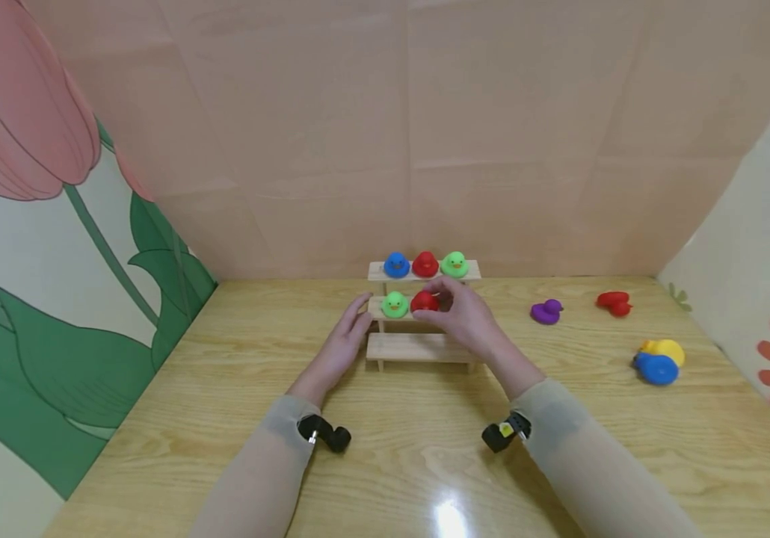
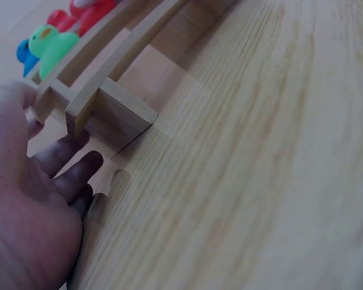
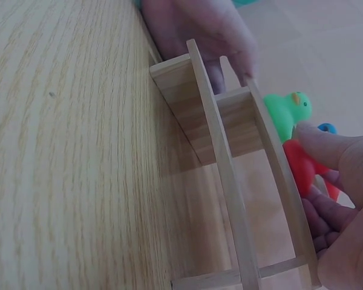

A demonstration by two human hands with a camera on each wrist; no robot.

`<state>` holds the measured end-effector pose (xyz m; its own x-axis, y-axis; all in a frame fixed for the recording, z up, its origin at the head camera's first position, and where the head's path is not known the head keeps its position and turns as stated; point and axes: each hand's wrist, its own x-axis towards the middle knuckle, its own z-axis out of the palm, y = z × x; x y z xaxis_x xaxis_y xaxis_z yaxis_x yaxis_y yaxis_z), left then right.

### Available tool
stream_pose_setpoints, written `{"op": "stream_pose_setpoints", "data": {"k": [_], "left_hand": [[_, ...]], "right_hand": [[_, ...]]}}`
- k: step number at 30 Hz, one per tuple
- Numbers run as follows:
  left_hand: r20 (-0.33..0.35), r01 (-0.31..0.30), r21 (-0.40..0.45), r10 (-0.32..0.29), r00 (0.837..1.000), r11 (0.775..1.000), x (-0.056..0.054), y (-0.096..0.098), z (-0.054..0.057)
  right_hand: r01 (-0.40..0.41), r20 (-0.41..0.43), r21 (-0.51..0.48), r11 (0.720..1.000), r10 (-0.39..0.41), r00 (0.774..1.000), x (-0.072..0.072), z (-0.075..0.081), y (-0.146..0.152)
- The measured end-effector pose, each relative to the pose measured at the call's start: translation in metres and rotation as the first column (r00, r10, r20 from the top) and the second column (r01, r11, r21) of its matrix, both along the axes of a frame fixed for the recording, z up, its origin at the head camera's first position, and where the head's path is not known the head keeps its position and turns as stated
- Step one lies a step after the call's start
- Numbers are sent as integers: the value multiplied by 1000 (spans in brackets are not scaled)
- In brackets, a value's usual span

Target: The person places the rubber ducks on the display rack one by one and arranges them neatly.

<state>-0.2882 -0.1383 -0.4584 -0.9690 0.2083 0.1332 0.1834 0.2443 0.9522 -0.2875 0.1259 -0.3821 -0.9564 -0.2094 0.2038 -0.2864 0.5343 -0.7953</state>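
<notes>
A small wooden rack (image 1: 419,347) with three stepped shelves stands on the table. My right hand (image 1: 469,317) pinches a red rubber duck (image 1: 423,302) between thumb and fingers, down at the middle shelf. Beside it on that shelf sits a green duck (image 1: 395,305). The top shelf bears a blue duck (image 1: 396,264), a red duck (image 1: 425,264) and a second green duck (image 1: 455,264). At the rack's left end is my left hand (image 1: 343,340), its fingers fairly straight, fingertips right at the shelf ends in the left wrist view.
To the right on the table lie a purple duck (image 1: 546,311) and a tipped red duck (image 1: 615,302). Nearer, a blue duck (image 1: 656,369) lies against a yellow duck (image 1: 666,348). A beige backdrop (image 1: 412,149) rises behind the table (image 1: 257,448).
</notes>
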Motion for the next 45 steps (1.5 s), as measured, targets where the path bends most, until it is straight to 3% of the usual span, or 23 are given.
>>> {"op": "stream_pose_setpoints", "data": {"k": [15, 28, 37, 45], "left_hand": [[4, -5, -4, 5, 1000, 1000, 3, -1, 0], [9, -8, -5, 8, 1000, 1000, 4, -2, 1], [-1, -15, -12, 15, 1000, 1000, 4, -1, 2], [-10, -13, -6, 12, 1000, 1000, 2, 0, 1]], "right_hand": [[12, 39, -88, 996, -9, 999, 16, 5, 26], [95, -95, -111, 989, -106, 990, 31, 10, 69], [170, -143, -130, 977, -188, 972, 24, 9, 103], [244, -77, -169, 955, -260, 963, 12, -1, 134]]}}
